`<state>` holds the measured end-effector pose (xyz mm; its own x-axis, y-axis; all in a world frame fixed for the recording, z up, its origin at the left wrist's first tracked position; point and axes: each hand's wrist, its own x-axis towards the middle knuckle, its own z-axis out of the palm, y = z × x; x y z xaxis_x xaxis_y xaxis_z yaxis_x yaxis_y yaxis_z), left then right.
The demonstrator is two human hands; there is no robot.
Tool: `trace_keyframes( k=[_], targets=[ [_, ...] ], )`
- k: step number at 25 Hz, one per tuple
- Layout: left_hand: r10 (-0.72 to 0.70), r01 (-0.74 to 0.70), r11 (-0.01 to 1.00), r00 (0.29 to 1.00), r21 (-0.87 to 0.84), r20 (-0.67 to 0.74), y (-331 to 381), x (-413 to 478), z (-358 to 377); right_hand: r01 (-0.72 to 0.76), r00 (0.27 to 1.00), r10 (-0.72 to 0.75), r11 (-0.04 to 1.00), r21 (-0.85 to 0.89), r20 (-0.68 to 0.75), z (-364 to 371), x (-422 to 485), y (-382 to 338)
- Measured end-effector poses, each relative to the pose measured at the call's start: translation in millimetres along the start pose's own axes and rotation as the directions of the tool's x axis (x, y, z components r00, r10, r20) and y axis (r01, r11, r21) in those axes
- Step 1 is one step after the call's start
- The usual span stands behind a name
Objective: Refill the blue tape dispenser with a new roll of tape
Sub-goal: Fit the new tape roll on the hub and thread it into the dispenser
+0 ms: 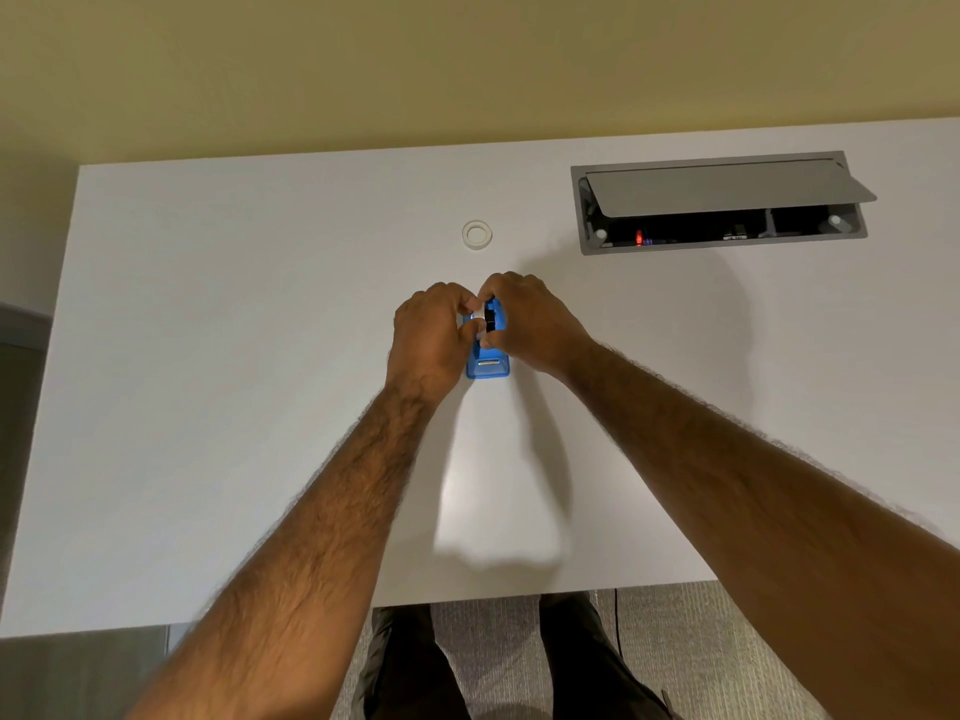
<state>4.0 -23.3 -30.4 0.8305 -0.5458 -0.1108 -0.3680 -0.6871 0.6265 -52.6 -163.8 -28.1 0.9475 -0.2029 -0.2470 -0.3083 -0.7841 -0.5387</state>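
**Gripping the blue tape dispenser [488, 365] with both hands**

Between my hands, the dispenser's cradle holds a black-and-white round piece [488, 319]. It stands on edge, and my fingers hide most of it, so I cannot tell whether it is a hub, a roll, or both. The dispenser sits flat on the white table [260, 356], its cutter end pointing back toward me, just below my thumbs.

Further out, beyond my right hand and well off to its right, a grey cable box [583, 220] is set into the table. Its lid [727, 189] is propped up. The inside is dark, with a small red light [639, 236] glowing toward the end nearest my hands.

Straight ahead of my fingertips, apart from them, a roll of tape [477, 234] lies flat on the table, pale and ring-shaped.

My left hand [428, 335] comes in from the left. Its fingers are curled round the dispenser's left side, and the fingertips are bunched at the top against the round piece. My right hand [530, 319] mirrors it from the right, with the fingers hooked over the far end of the dispenser and the thumb pressed on its near side. The fingertips of both hands nearly meet over the cradle. Both forearms are stretched forward and angle inward.
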Motion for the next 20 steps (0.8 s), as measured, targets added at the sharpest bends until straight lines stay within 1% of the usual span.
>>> trace_keyframes(
  k=[3,8,20],
  targets=[
    [-0.049,0.052,0.997,0.998,-0.052,0.044,-0.4,5.2,3.9,0.007,1.0,-0.007,1.0,-0.026,0.005,-4.0,-0.2,-0.4],
    [-0.097,0.108,0.983,0.992,-0.15,0.074,1.9,7.5,0.2,-0.004,1.0,0.004,0.999,-0.032,-0.002,-3.9,1.1,-0.4],
    [-0.1,0.111,0.983,0.992,-0.149,0.079,5.9,14.1,-4.9,0.001,1.0,-0.001,1.0,-0.025,0.001,-2.8,1.5,1.2]
  ],
)
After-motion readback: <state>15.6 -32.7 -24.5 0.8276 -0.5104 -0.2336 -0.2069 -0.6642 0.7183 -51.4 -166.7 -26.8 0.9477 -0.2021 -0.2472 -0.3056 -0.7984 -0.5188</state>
